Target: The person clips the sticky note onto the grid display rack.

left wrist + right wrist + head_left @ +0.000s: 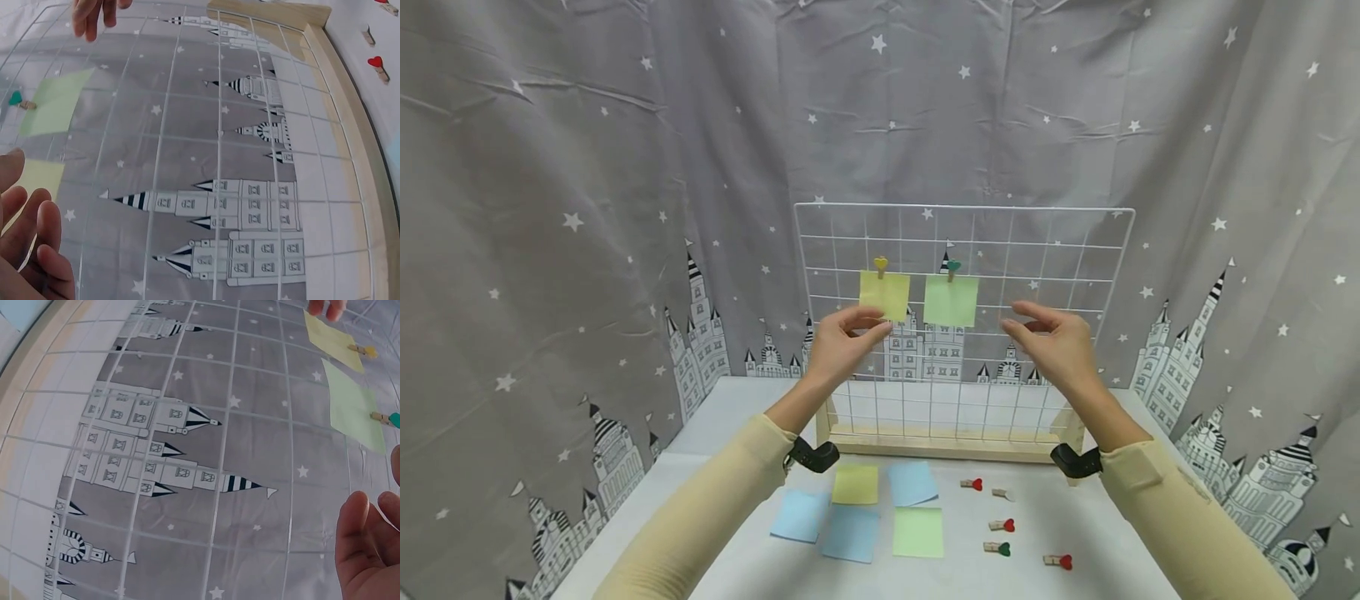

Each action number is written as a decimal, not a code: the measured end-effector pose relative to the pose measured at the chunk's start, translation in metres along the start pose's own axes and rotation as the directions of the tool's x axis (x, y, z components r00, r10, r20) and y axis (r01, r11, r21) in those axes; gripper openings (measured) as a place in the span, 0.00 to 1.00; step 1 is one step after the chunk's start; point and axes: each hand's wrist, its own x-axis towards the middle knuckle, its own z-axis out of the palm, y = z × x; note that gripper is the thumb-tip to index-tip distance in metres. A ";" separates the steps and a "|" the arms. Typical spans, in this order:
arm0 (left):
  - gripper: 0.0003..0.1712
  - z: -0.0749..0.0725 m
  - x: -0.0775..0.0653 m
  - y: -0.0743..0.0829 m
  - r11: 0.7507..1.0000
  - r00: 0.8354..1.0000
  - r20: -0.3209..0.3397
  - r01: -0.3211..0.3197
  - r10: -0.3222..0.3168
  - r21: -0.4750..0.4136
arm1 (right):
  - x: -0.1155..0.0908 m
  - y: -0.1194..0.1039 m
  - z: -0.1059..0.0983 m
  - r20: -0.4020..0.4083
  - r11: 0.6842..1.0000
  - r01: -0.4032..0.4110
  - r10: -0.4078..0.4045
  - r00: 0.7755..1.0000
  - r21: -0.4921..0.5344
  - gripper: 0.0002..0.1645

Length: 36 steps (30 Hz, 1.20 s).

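A white wire grid (1045, 246) stands upright on a wooden base (940, 447). Two square paper notes hang side by side on it: a yellow note (880, 292) under a small clothespin with a yellow heart (881, 264), and a green note (951, 304) under a clothespin with a green heart (953, 267). My left hand (841, 346) is at the yellow note's lower left corner, overlapping it in the head view, thumb and fingertips apart. To the right of the green note, my right hand (1062, 346) is raised before the grid, fingers loosely bent around nothing.
On the white table (737, 417) in front of the base lie a yellow note (855, 485), a green note (917, 533) and blue notes (852, 535). Several heart clothespins (1002, 525) in red, white and green are scattered to their right. A grey star-patterned curtain (880, 108) hangs behind.
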 end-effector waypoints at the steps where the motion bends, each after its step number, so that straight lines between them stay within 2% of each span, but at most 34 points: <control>1: 0.21 -0.002 -0.001 -0.002 1.000 1.000 -0.001 0.002 -0.002 0.004 | -0.002 0.001 -0.001 0.001 1.000 -0.005 0.005 1.000 0.004 0.30; 7: 0.22 -0.009 -0.007 -0.012 1.000 1.000 0.013 0.012 -0.012 0.011 | -0.014 0.011 -0.005 0.039 0.999 -0.043 0.044 0.998 -0.020 0.31; 12: 0.21 -0.014 -0.012 -0.018 1.000 0.999 0.024 0.024 -0.024 -0.008 | -0.020 0.015 -0.007 0.040 0.999 -0.027 0.028 0.999 -0.029 0.30; 21: 0.20 -0.025 -0.023 -0.031 0.999 0.999 0.039 0.028 -0.027 -0.016 | -0.033 0.023 -0.012 0.076 0.997 -0.053 0.057 0.996 -0.051 0.31; 28: 0.24 -0.036 -0.032 -0.042 0.999 0.999 0.033 0.038 -0.037 -0.036 | -0.045 0.040 -0.015 0.118 0.995 -0.092 0.089 0.989 0.022 0.30; 36: 0.25 -0.044 -0.043 -0.056 0.997 0.996 0.050 0.070 -0.069 -0.024 | -0.059 0.054 -0.018 0.146 0.988 -0.150 0.145 0.979 0.027 0.34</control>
